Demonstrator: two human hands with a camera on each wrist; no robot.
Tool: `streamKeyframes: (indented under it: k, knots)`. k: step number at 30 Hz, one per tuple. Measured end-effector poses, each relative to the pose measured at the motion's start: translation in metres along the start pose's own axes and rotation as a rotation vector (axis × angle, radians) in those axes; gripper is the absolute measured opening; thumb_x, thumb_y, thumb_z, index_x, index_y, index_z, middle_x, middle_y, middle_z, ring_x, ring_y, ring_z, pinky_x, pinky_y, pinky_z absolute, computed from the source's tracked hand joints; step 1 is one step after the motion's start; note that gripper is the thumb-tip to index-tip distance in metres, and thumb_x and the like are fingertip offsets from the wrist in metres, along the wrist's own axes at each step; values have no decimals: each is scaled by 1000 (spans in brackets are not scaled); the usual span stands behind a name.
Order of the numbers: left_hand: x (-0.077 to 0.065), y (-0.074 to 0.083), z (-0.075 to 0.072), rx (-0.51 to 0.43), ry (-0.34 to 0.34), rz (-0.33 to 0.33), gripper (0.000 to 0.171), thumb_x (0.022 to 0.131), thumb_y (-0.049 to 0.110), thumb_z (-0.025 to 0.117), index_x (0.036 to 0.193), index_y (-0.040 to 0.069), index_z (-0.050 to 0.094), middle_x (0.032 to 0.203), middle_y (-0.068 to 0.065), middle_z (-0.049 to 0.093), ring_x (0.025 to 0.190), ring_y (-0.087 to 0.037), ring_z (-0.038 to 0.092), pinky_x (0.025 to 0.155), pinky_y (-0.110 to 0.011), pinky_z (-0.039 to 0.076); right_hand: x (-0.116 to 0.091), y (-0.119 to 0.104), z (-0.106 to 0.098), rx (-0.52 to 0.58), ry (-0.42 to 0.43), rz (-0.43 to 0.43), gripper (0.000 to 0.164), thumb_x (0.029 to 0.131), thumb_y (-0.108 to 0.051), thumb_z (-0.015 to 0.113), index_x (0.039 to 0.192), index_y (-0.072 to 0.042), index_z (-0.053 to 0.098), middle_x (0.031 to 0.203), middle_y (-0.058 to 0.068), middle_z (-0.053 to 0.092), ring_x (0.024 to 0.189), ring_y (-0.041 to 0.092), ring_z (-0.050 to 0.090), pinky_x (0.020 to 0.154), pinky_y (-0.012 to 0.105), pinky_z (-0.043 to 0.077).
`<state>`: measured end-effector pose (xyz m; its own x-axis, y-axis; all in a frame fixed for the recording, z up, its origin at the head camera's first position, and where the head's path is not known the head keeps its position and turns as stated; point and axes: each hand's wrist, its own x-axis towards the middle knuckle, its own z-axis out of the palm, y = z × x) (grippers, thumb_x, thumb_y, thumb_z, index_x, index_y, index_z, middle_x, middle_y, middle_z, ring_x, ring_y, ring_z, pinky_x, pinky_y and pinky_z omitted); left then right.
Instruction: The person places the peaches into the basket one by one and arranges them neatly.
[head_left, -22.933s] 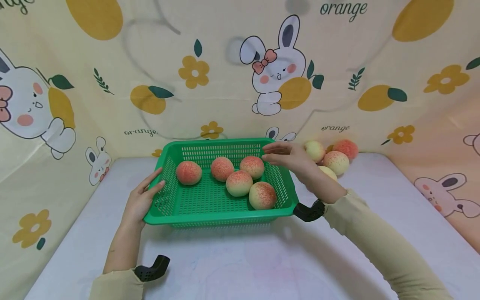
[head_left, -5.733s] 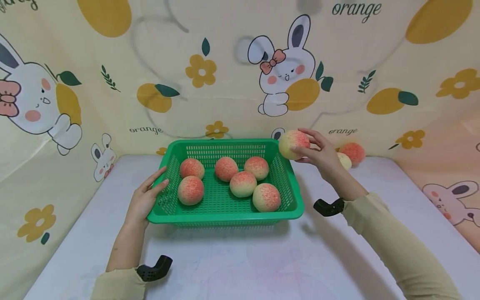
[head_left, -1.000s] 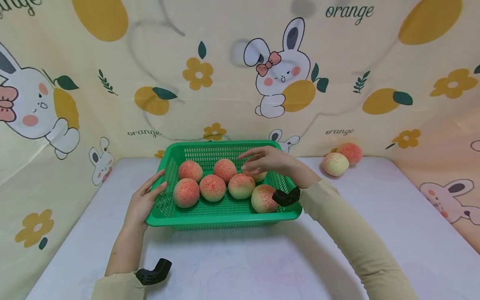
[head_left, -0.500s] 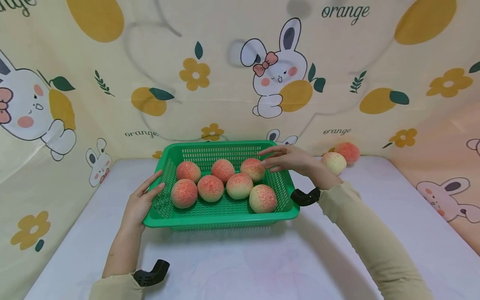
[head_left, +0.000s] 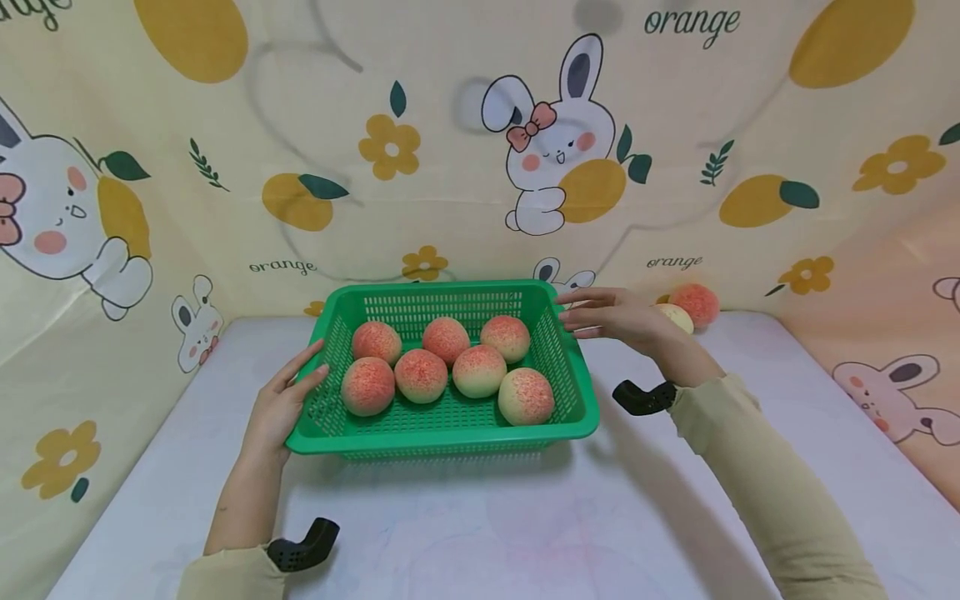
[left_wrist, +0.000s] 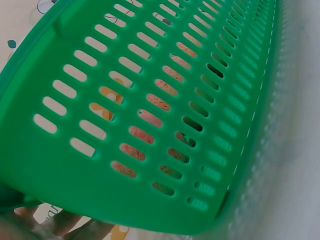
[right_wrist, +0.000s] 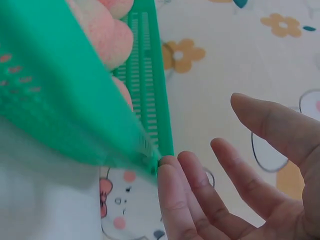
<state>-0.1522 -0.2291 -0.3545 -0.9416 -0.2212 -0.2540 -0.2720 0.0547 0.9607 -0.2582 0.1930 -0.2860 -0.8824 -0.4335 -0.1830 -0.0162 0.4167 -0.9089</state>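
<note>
A green slotted basket sits on the white table and holds several pink-and-cream peaches. My left hand rests with straight fingers against the basket's left wall; in the left wrist view that wall fills the frame, with my fingers at its lower edge. My right hand hovers empty with spread fingers just outside the basket's far right corner. The right wrist view shows those fingers beside the basket's rim. Two more peaches lie behind that hand, a pale one and a red one.
A printed curtain with rabbits and oranges closes in the table at the back and both sides. Bare white tabletop stretches in front of the basket and to its right. Black wrist mounts sit on both forearms.
My right hand has drawn back from above the peaches to the right, past the basket's far right corner, holding nothing. The left hand and the basket have stayed put.
</note>
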Motion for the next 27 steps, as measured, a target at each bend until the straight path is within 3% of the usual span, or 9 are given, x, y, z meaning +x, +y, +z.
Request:
streamKeyframes:
  k: [8, 15, 21, 27]
  knots:
    - [0, -1, -1, 2, 2, -1, 52, 97, 37, 55, 146, 36, 39, 159, 4, 20, 137, -18, 33, 78, -10, 46, -6, 14, -15, -8, 118, 41, 55, 95, -31, 61, 139, -2, 45, 135, 14, 50, 104, 12, 59, 90, 26, 50]
    - [0, -2, -1, 15, 0, 1, 52, 97, 37, 55, 146, 35, 39, 160, 4, 19, 140, -20, 28, 80, -10, 43, -9, 28, -29, -109, 173, 79, 61, 92, -43, 62, 139, -8, 45, 137, 14, 51, 118, 28, 52, 99, 38, 45]
    - [1, -1, 0, 16, 1, -2, 51, 97, 36, 54, 146, 35, 39, 159, 5, 19, 141, -19, 28, 82, -11, 44, -10, 40, -41, -146, 284, 77, 62, 92, -46, 59, 138, -7, 46, 135, 9, 51, 111, 15, 53, 86, 18, 48]
    - [1, 0, 0, 17, 5, -3, 51, 97, 36, 54, 146, 35, 39, 159, 4, 20, 140, -20, 30, 82, -11, 45, -10, 53, -50, -170, 416, 75, 64, 90, -50, 60, 136, -7, 49, 117, -7, 59, 117, 20, 46, 100, 39, 38]
